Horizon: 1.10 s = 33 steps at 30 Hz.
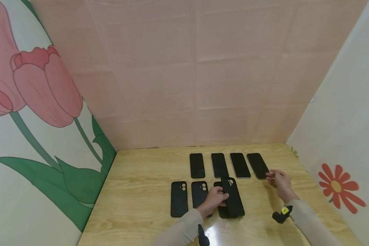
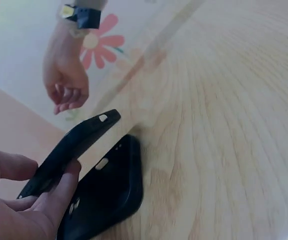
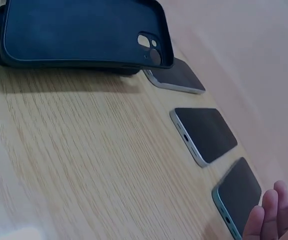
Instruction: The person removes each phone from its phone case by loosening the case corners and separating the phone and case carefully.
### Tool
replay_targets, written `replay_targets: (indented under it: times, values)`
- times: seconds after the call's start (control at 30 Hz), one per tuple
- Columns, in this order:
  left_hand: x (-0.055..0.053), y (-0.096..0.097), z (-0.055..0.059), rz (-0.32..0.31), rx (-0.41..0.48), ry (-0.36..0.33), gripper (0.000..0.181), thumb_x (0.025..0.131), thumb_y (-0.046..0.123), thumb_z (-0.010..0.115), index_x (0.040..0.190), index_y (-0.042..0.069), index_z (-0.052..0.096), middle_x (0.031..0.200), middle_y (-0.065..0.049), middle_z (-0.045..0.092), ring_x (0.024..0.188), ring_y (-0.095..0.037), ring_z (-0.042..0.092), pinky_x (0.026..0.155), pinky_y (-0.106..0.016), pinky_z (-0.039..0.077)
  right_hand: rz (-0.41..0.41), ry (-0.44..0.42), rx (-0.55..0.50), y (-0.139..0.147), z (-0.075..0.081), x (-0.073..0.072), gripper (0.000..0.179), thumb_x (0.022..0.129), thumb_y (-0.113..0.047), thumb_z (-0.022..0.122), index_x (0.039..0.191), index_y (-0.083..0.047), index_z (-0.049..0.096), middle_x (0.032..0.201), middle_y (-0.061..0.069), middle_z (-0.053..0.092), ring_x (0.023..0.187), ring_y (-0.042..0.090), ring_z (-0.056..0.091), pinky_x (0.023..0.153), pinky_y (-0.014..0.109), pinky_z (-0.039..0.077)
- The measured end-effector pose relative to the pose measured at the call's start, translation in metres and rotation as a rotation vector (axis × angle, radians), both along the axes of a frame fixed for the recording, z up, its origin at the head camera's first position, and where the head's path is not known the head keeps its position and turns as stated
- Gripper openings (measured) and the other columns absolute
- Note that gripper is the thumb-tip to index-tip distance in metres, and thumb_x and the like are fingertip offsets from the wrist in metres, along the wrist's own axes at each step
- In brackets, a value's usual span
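My left hand (image 1: 213, 201) pinches a black phone case (image 1: 233, 200) by its side, thumb and fingers on opposite faces in the left wrist view. The case is raised and tilted over another black phone case (image 2: 108, 195) lying on the table. In the right wrist view, the held case (image 3: 83, 35) shows its hollow inside and camera cutouts. My right hand (image 1: 279, 184) is by the lower right corner of the rightmost phone (image 1: 258, 165), fingers loosely bent with nothing held; whether the fingertips touch that phone I cannot tell.
Two more black cases (image 1: 179, 199) lie left of my left hand, the second partly under it. Several dark-screened phones, including the leftmost phone (image 1: 197, 165), form a row behind the cases. A pink wall covering (image 1: 196, 85) stands at the wooden table's (image 1: 135, 191) back edge.
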<state>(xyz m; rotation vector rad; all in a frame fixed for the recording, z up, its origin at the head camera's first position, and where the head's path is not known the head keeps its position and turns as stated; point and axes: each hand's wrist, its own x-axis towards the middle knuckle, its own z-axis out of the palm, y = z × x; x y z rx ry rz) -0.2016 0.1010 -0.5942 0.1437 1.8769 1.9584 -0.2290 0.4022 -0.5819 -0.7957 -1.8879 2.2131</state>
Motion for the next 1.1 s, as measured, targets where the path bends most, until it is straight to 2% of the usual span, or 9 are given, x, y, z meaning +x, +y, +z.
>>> replay_targets:
  times: [0.17, 0.3, 0.5, 0.7, 0.8, 0.93, 1.1]
  values:
    - [0.003, 0.014, -0.005, 0.091, -0.02, 0.001, 0.038, 0.09, -0.004, 0.066, 0.124, -0.013, 0.055, 0.094, -0.012, 0.067, 0.083, -0.028, 0.069, 0.068, -0.038, 0.059, -0.01, -0.013, -0.015, 0.007, 0.003, 0.003, 0.024, 0.106, -0.016, 0.037, 0.122, -0.001, 0.047, 0.073, -0.008, 0.069, 0.065, 0.004, 0.065, 0.066, 0.023, 0.056]
    - [0.005, 0.022, -0.008, 0.124, -0.044, 0.008, 0.037, 0.087, -0.005, 0.07, 0.122, -0.011, 0.057, 0.091, -0.01, 0.065, 0.079, -0.026, 0.069, 0.062, -0.034, 0.058, -0.023, -0.017, -0.009, 0.012, 0.005, 0.004, 0.027, 0.106, -0.015, 0.036, 0.125, 0.002, 0.046, 0.074, -0.008, 0.07, 0.066, 0.005, 0.065, 0.066, 0.024, 0.056]
    - [0.008, 0.031, -0.006, 0.106, -0.038, -0.002, 0.039, 0.087, -0.007, 0.069, 0.124, -0.011, 0.056, 0.09, -0.01, 0.064, 0.079, -0.026, 0.069, 0.06, -0.032, 0.058, -0.03, -0.006, -0.028, 0.016, 0.007, 0.008, 0.024, 0.106, -0.013, 0.036, 0.122, 0.001, 0.047, 0.074, -0.008, 0.07, 0.068, 0.006, 0.067, 0.067, 0.024, 0.056]
    - [0.01, 0.038, -0.001, 0.065, -0.03, 0.026, 0.042, 0.089, -0.006, 0.067, 0.128, -0.012, 0.055, 0.09, -0.008, 0.062, 0.081, -0.025, 0.068, 0.06, -0.033, 0.058, -0.012, 0.017, -0.079, 0.017, 0.006, 0.013, 0.021, 0.106, -0.014, 0.042, 0.12, -0.001, 0.05, 0.075, -0.007, 0.071, 0.07, 0.006, 0.068, 0.066, 0.023, 0.056]
    - [0.01, 0.042, 0.0, 0.059, -0.056, 0.033, 0.035, 0.089, -0.005, 0.067, 0.122, -0.012, 0.058, 0.089, -0.007, 0.059, 0.078, -0.022, 0.066, 0.06, -0.032, 0.058, -0.003, 0.023, -0.094, 0.018, 0.005, 0.013, 0.019, 0.106, -0.015, 0.045, 0.118, -0.003, 0.052, 0.076, -0.007, 0.072, 0.07, 0.006, 0.068, 0.068, 0.023, 0.057]
    - [0.011, 0.048, -0.001, 0.054, -0.084, 0.026, 0.034, 0.091, -0.003, 0.065, 0.123, -0.012, 0.057, 0.091, -0.008, 0.062, 0.078, -0.025, 0.067, 0.061, -0.033, 0.058, -0.001, 0.018, -0.089, 0.017, 0.005, 0.013, 0.021, 0.106, -0.015, 0.044, 0.122, -0.002, 0.05, 0.076, -0.007, 0.072, 0.069, 0.006, 0.068, 0.068, 0.023, 0.057]
    - [0.013, 0.053, -0.002, 0.06, -0.066, -0.006, 0.035, 0.094, -0.001, 0.059, 0.128, -0.01, 0.053, 0.098, -0.01, 0.063, 0.081, -0.03, 0.067, 0.068, -0.04, 0.059, -0.006, 0.005, -0.068, 0.016, 0.003, 0.013, 0.027, 0.106, -0.015, 0.044, 0.127, 0.001, 0.047, 0.075, -0.008, 0.072, 0.069, 0.005, 0.067, 0.066, 0.023, 0.056]
